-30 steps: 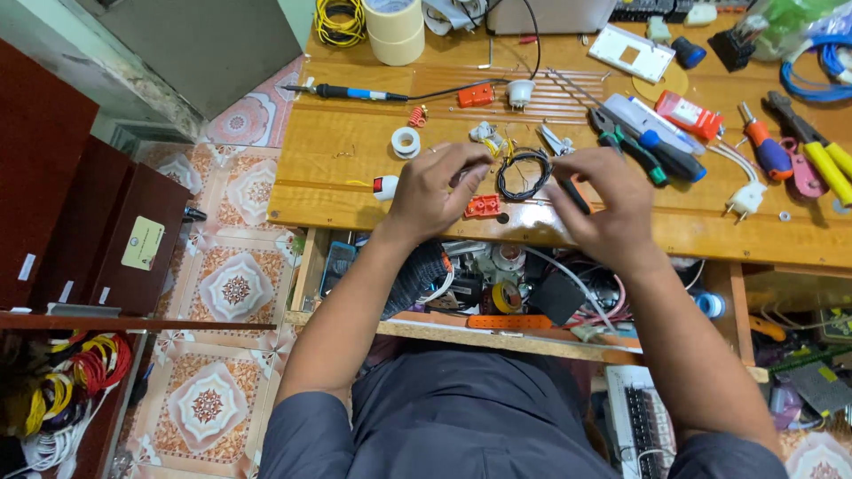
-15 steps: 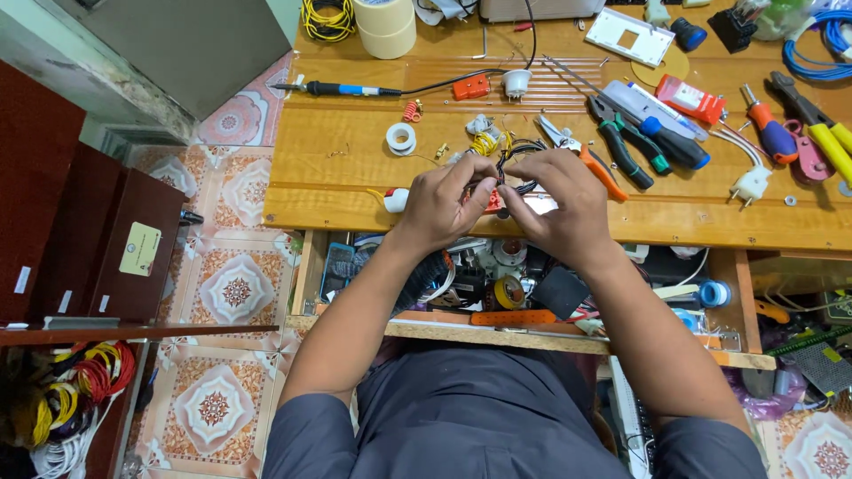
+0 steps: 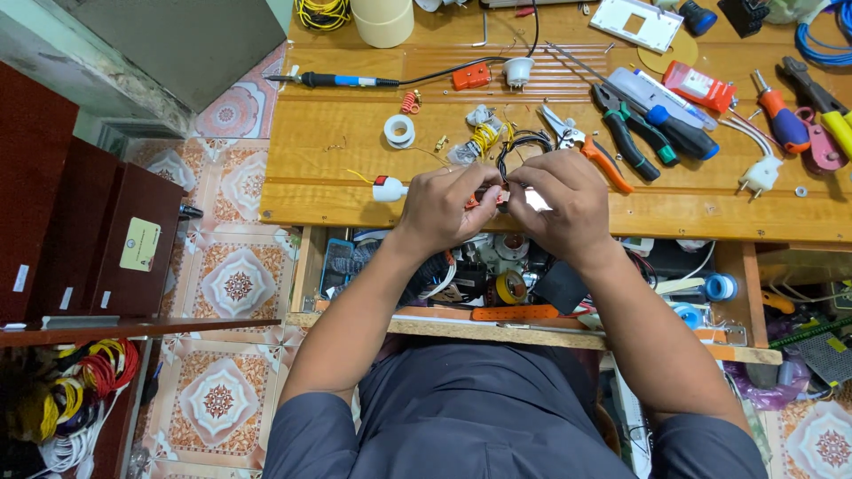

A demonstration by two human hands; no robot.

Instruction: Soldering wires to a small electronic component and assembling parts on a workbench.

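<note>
My left hand (image 3: 442, 206) and my right hand (image 3: 561, 202) meet at the front edge of the wooden workbench (image 3: 337, 168). Together they pinch a small orange part (image 3: 497, 196) with a white piece between the fingertips. A loop of black wire (image 3: 519, 142) rises from the part behind my fingers. A small white plug piece (image 3: 388, 189) with a yellow wire lies just left of my left hand. How the part and the wire join is hidden by my fingers.
On the bench lie a soldering iron (image 3: 342, 80), a tape roll (image 3: 399, 131), orange-handled cutters (image 3: 590, 149), black pliers (image 3: 626, 133), screwdrivers (image 3: 779, 115), a white plug (image 3: 759, 177). Below the bench, an open shelf (image 3: 532, 275) holds cluttered parts. Wire coils (image 3: 80, 381) sit bottom left.
Both hands have drawn closer together and nearer the bench's front edge, closing around the small orange part. The black wire loop now stands behind the fingers.
</note>
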